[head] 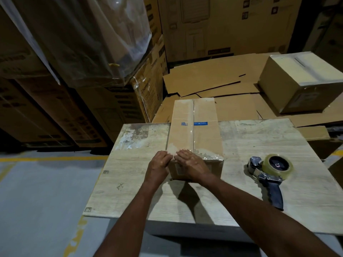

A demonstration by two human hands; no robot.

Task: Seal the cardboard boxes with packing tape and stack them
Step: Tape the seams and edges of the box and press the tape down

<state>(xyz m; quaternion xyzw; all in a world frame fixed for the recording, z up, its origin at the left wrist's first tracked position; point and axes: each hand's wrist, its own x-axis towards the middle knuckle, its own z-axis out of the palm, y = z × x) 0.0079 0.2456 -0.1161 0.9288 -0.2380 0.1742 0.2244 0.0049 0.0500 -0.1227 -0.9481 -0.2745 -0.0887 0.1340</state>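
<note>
A long cardboard box (pixel 200 127) lies on the wooden table (pixel 133 182), its flaps closed with clear tape along the centre seam and across the near edge. My left hand (pixel 159 166) presses against the box's near left corner, fingers bent over the edge. Beside it, my right hand (pixel 191 163) lies flat over the near top edge and front face, pressing on the tape. A tape dispenser (pixel 271 173) with a clear roll lies on the table to the right, untouched. A second taped box (pixel 300 80) sits at the back right.
Flattened cardboard sheets (pixel 213 80) lie behind the table. Tall stacks of printed cartons (pixel 46 108), some under plastic wrap, rise at the left and back. Grey floor with a yellow line (pixel 46 158) runs at the left.
</note>
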